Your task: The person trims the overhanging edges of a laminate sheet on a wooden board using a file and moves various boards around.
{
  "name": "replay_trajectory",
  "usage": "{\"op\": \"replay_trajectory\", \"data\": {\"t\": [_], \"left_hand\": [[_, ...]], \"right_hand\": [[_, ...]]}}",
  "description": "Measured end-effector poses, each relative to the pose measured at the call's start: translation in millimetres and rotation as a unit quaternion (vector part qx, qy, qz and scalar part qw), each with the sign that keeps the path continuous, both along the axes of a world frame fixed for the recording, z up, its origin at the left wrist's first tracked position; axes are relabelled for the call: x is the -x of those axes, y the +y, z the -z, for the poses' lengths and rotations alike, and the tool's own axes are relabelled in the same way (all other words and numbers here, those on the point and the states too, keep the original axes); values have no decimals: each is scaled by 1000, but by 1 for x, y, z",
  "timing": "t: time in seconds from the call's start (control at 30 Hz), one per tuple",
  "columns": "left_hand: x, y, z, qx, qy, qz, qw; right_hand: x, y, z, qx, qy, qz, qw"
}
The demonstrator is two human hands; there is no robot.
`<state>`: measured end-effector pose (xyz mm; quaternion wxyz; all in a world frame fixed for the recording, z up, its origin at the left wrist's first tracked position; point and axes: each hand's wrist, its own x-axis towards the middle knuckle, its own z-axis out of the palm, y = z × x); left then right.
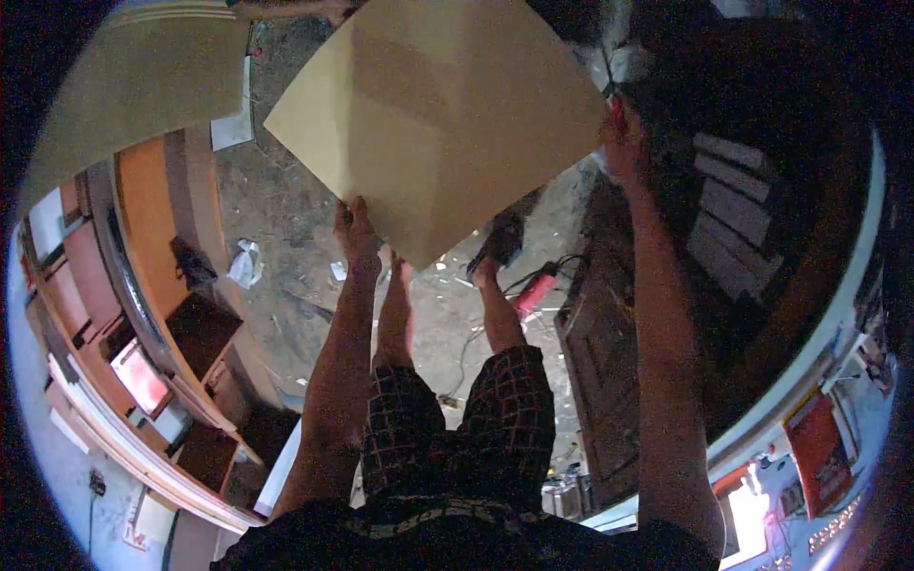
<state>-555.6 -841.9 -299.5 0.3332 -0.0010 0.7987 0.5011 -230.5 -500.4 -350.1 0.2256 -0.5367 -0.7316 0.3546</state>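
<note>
A large tan sheet of board (457,114) is held out in front of me, turned so that one corner points down toward my legs. My left hand (358,231) is closed on its lower-left edge, fingertips showing on the face. At the right corner my right hand (624,147) is closed around the edge, partly in shadow. A small red thing (618,112) shows by the right fingers; its kind I cannot make out. Near the top left, behind the board, what looks like another person's forearm (295,9) reaches in.
Wooden shelving (205,333) stands along the left, below another large board (143,86). A red corded power tool (535,293) lies on the littered floor near my foot, beside a dark wooden panel (605,381). Crumpled white plastic (245,264) lies left. Stacked pale pieces (733,205) are at right.
</note>
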Motion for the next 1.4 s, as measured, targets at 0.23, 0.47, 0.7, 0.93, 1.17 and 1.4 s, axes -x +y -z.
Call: {"op": "replay_trajectory", "data": {"t": [0.23, 0.47, 0.7, 0.93, 1.17, 1.4], "left_hand": [[69, -12, 21, -10, 28, 94, 995], [179, 71, 15, 102, 171, 362, 911], [223, 141, 35, -57, 296, 470, 830], [234, 108, 39, -15, 340, 433, 835], [155, 42, 50, -215, 10, 209, 954], [129, 81, 74, -371, 53, 146, 915]], "right_hand": [[12, -46, -46, 69, 15, 19, 997], [-6, -130, -27, 153, 156, 65, 974], [-9, -267, -9, 164, 174, 224, 945], [91, -371, -53, 232, 158, 346, 895], [81, -406, -41, 225, 103, 328, 912], [56, -393, -21, -129, -215, -43, 967]]}}
